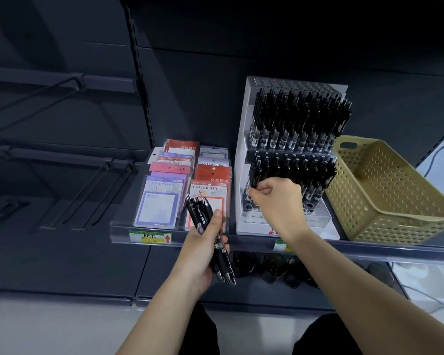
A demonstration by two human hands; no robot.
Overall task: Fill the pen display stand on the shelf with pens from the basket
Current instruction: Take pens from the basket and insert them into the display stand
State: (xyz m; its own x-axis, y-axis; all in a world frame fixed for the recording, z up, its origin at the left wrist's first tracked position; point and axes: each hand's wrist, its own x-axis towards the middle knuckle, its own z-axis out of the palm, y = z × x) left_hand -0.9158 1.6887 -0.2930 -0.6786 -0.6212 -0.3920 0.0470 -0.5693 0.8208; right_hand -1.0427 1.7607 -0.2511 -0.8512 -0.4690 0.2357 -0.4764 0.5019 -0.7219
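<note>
pen display stand [242, 139] sits on shelf [254, 239]; upper tier packed with black pens, lower tier mostly filled. right hand [277, 198] at 7 o'clock of the lower tier, fingers curled, apparently pinching one black pen [254, 175] at that row's left end; the pen's lower end is hidden behind the knuckles. left hand [203, 249] at 8 o'clock of the stand, in front of the shelf edge, thumb and fingers wrapped round a pen bundle [199, 213]. basket [395, 221] at 3 o'clock of the stand, just beside it. sticky-note packs [159, 203] at 9 o'clock.
</note>
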